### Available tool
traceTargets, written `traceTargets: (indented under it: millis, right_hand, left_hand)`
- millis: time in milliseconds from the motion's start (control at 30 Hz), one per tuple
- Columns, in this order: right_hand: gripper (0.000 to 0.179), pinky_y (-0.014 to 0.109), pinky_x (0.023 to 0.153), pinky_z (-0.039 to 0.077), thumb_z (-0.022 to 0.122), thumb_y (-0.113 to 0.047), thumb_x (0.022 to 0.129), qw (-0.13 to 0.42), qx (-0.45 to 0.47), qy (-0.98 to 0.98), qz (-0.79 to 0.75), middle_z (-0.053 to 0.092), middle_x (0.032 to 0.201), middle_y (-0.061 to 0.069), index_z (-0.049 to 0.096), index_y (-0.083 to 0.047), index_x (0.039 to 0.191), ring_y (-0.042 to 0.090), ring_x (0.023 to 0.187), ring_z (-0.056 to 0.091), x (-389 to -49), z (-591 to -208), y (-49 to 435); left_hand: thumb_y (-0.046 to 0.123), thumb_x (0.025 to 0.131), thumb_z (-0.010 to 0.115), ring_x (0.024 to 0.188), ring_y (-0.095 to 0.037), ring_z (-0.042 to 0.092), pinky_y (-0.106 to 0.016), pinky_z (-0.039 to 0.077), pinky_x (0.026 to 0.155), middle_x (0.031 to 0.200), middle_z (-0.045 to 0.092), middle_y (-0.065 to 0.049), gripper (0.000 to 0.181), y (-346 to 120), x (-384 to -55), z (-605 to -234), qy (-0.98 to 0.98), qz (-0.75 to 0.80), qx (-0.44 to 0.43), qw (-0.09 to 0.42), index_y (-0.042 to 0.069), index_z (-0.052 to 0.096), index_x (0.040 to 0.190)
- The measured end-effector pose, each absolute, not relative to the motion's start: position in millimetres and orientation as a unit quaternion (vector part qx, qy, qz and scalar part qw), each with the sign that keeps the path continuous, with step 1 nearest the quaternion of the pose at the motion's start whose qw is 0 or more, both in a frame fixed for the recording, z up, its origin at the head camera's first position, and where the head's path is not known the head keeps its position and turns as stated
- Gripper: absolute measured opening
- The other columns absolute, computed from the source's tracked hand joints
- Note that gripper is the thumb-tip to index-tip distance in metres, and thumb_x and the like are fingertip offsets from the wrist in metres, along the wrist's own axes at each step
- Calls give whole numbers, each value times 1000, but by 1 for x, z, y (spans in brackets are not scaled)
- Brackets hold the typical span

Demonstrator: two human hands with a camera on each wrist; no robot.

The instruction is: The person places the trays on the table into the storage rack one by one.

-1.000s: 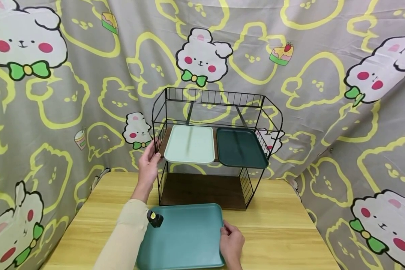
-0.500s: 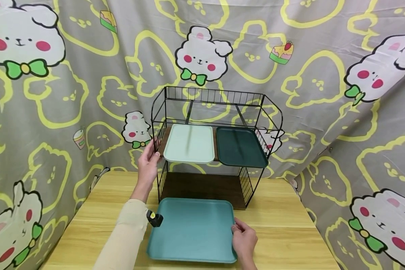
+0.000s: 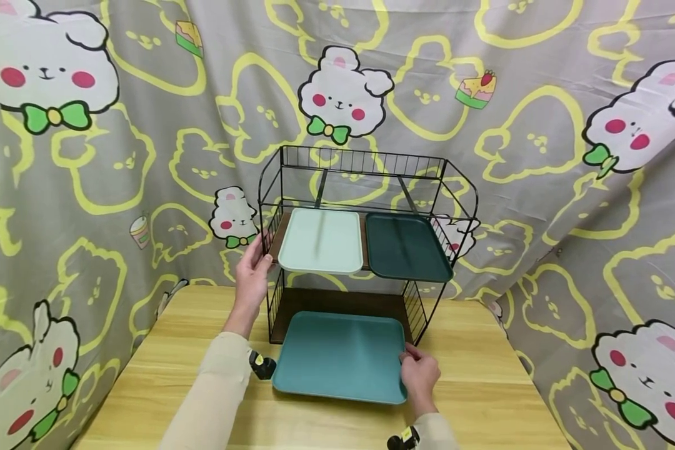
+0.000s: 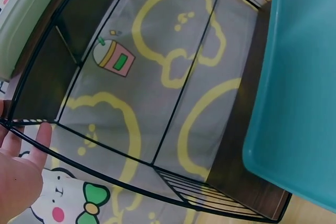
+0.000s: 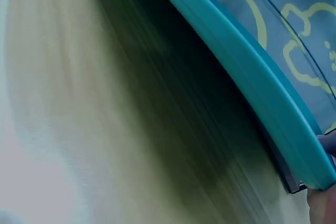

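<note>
A teal tray [image 3: 342, 357] is pinched at its right edge by my right hand [image 3: 420, 373]. Its far part overlaps the rack's lower shelf [image 3: 337, 301] in the head view, and the right wrist view shows a dark shadow under it. My left hand [image 3: 252, 273] grips the left front upright of the black wire rack [image 3: 272, 294], beside the upper shelf; in the left wrist view its fingers [image 4: 39, 145] curl round the wire. On that upper shelf lie a pale mint tray [image 3: 322, 240] and, to its right, a dark green tray [image 3: 407, 247].
The rack stands at the back of a wooden table [image 3: 484, 375]. A grey curtain [image 3: 163, 81] with rabbit prints hangs behind it and on both sides. Small black cameras sit on both wrists. Side wires [image 4: 194, 192] border the lower shelf.
My right hand has moved the teal tray forward and to the right, from the table front to over the lower shelf's front edge. My left hand keeps its grip on the rack.
</note>
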State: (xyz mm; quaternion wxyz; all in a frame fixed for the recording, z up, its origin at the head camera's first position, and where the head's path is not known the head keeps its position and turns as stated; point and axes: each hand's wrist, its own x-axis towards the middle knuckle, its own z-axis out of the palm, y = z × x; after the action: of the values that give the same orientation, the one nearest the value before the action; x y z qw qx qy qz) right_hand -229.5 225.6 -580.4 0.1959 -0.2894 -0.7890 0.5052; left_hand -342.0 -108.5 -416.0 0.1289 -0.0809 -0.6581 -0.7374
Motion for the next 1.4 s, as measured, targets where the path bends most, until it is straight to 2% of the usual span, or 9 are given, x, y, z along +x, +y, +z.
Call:
traceTargets:
  millis: [167, 400, 567, 767, 933, 1033, 1200, 1400]
  right_hand:
    - [30, 62, 108, 46, 65, -11, 99, 172, -287, -785, 522, 74, 124, 26, 77, 0, 124, 50, 130, 55, -242, -588, 230]
    - [31, 61, 103, 52, 64, -12, 101, 182, -276, -804, 494, 75, 119, 26, 76, 0, 128, 50, 121, 61, -259, -597, 226]
    - [29, 62, 100, 52, 66, -9, 100, 191, -270, -823, 462, 76, 115, 28, 76, 3, 125, 52, 117, 62, -265, -601, 224]
    - [31, 63, 95, 53, 65, -9, 99, 180, -256, -847, 430, 75, 116, 30, 74, 4, 125, 54, 116, 62, -271, -603, 225]
    - [37, 56, 87, 55, 66, -11, 98, 168, -238, -855, 428, 75, 113, 28, 71, 5, 131, 48, 107, 66, -264, -604, 229]
    - [40, 49, 83, 54, 68, -12, 98, 168, -225, -859, 428, 76, 109, 24, 70, 4, 134, 40, 100, 68, -254, -605, 230]
    - [39, 55, 93, 53, 72, -12, 96, 171, -243, -852, 430, 76, 111, 22, 72, 0, 133, 39, 103, 68, -230, -608, 226]
    - [30, 63, 97, 52, 72, -8, 95, 188, -257, -855, 409, 77, 109, 24, 77, 1, 123, 45, 105, 68, -214, -613, 220]
  left_hand:
    - [3, 112, 45, 158, -18, 40, -44, 45, 123, 171, 41, -2, 57, -106, -341, -418, -662, -732, -82, 141, 18, 36, 167]
    - [5, 112, 46, 156, -19, 42, -43, 47, 122, 170, 42, -2, 57, -106, -341, -417, -667, -727, -77, 145, 20, 37, 167]
    - [4, 112, 46, 156, -20, 43, -46, 46, 123, 170, 43, -2, 57, -107, -340, -419, -661, -731, -72, 151, 19, 38, 166]
    - [3, 112, 47, 157, -21, 42, -43, 49, 121, 170, 42, -3, 57, -106, -342, -418, -661, -731, -72, 151, 18, 38, 166]
    - [4, 112, 47, 154, -20, 46, -34, 52, 116, 168, 46, -3, 56, -105, -342, -419, -666, -727, -73, 149, 19, 40, 165]
    - [3, 111, 47, 154, -19, 45, -38, 52, 117, 167, 47, -3, 56, -104, -342, -419, -664, -728, -75, 151, 19, 40, 165]
    - [2, 111, 46, 156, -24, 44, -50, 48, 122, 168, 45, -8, 56, -104, -342, -419, -657, -734, -82, 151, 17, 41, 165]
    - [3, 112, 47, 156, -28, 43, -49, 46, 123, 169, 44, -9, 55, -105, -341, -418, -658, -734, -73, 152, 17, 41, 165]
